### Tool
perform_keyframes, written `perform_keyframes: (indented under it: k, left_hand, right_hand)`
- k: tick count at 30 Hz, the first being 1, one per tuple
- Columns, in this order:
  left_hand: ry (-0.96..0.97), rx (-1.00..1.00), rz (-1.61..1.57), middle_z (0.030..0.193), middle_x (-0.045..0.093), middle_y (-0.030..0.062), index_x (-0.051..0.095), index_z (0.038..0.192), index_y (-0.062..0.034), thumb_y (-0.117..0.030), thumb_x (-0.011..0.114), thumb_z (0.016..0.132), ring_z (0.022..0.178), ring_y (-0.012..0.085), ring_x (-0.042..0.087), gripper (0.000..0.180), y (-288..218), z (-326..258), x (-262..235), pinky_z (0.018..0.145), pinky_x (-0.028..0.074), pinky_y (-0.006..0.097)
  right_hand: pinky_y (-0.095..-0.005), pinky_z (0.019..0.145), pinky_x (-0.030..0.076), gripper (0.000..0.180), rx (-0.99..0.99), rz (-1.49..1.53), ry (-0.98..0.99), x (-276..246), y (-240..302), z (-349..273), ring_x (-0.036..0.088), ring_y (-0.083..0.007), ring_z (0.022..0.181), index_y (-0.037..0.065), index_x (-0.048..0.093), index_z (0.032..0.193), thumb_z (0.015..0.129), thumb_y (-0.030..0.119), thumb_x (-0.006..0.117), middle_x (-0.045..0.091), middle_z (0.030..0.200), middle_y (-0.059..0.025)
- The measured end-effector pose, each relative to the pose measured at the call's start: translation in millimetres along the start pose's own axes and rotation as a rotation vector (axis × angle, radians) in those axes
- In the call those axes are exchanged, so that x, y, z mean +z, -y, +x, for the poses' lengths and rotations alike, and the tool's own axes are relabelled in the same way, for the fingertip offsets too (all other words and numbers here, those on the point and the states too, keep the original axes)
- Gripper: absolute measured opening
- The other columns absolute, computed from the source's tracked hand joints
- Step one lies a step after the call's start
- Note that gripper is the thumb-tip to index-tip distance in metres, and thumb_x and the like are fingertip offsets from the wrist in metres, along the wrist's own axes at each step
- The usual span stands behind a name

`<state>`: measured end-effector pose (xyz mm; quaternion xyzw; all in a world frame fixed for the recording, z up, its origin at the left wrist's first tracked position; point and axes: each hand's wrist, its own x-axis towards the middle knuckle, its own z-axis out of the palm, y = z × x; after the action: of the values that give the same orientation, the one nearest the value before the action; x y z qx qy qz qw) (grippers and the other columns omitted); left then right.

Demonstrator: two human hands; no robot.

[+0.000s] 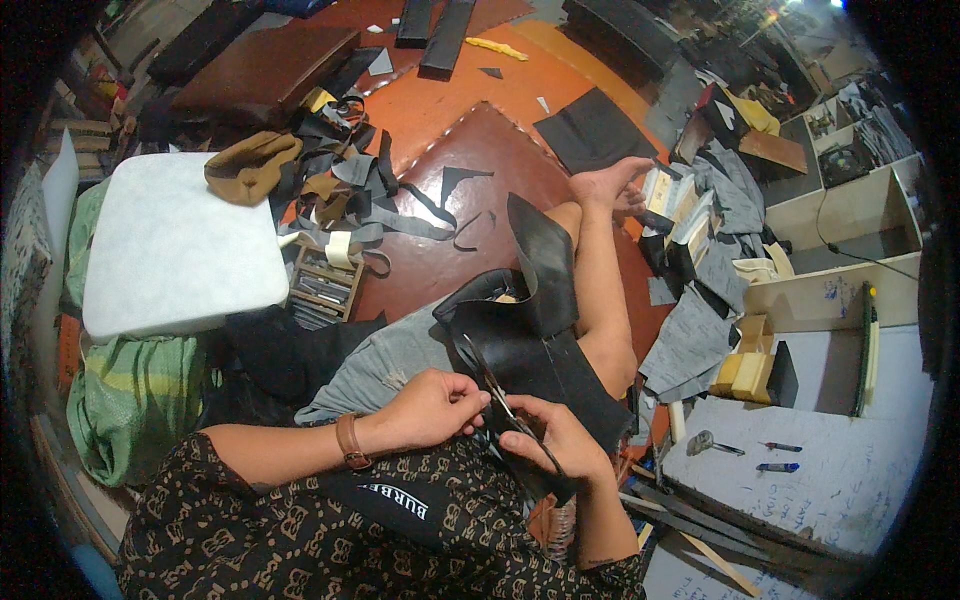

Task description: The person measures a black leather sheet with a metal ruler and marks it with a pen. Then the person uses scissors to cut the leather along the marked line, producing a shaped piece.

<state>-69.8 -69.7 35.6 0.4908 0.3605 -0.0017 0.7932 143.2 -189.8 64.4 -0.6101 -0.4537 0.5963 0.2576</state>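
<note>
My right hand (556,439) is wrapped round a pair of scissors (491,378), whose blades point up and left over my lap. Close beside it, my left hand (432,405) is closed with thumb and fingertips pinched together; whatever may be between them is too small to make out. Just beyond both hands, a black leather piece (490,322) rests across my lap, one part of it (545,270) standing up in a fold. Further black leather (585,385) covers my thigh under the scissors.
A white padded block (180,250) stands at left with a brown cap-shaped piece (255,168) on it. Dark scraps (350,190) and a wooden tool box (325,285) lie beside it. At right are a white board (830,440) with pens, stacked grey sheets (695,335) and yellow blocks (743,373).
</note>
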Motion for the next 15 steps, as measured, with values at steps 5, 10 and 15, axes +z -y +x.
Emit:
perform_keyframes:
  k: [5, 10, 15]
  left_hand:
    - [-0.004, 0.009, 0.02, 0.086, 0.075, 0.0028, 0.07, 0.094, -0.0011, -0.025, 0.061, 0.108, 0.076, 0.0076, 0.068, 0.029, -1.4, -2.1, -0.8, 0.069, 0.054, 0.025]
    - [0.006, 0.008, 0.042, 0.085, 0.075, 0.0025, 0.07, 0.092, -0.0007, -0.025, 0.061, 0.108, 0.076, 0.0072, 0.067, 0.03, -3.2, -2.1, -0.7, 0.069, 0.054, 0.025]
    - [-0.001, 0.005, 0.093, 0.084, 0.074, 0.0025, 0.07, 0.092, 0.0001, -0.025, 0.061, 0.108, 0.076, 0.0074, 0.067, 0.031, 0.2, -1.4, -1.8, 0.07, 0.054, 0.026]
  right_hand:
    - [-0.028, 0.063, 0.045, 0.054, 0.002, 0.042, -0.029, 2.9, -3.3, 0.7, 0.052, -0.0074, 0.069, 0.003, 0.066, 0.133, 0.093, 0.034, 0.082, 0.06, 0.073, 0.0016]
    - [-0.0277, 0.062, 0.042, 0.051, 0.028, 0.029, -0.059, 3.9, -1.9, -1.4, 0.048, -0.0077, 0.067, 0.004, 0.069, 0.13, 0.091, 0.033, 0.084, 0.058, 0.072, 0.0022]
    - [-0.0275, 0.06, 0.04, 0.051, 0.02, 0.022, -0.067, 6.7, -0.3, 0.7, 0.044, -0.0076, 0.066, 0.005, 0.07, 0.129, 0.089, 0.033, 0.085, 0.052, 0.068, 0.0033]
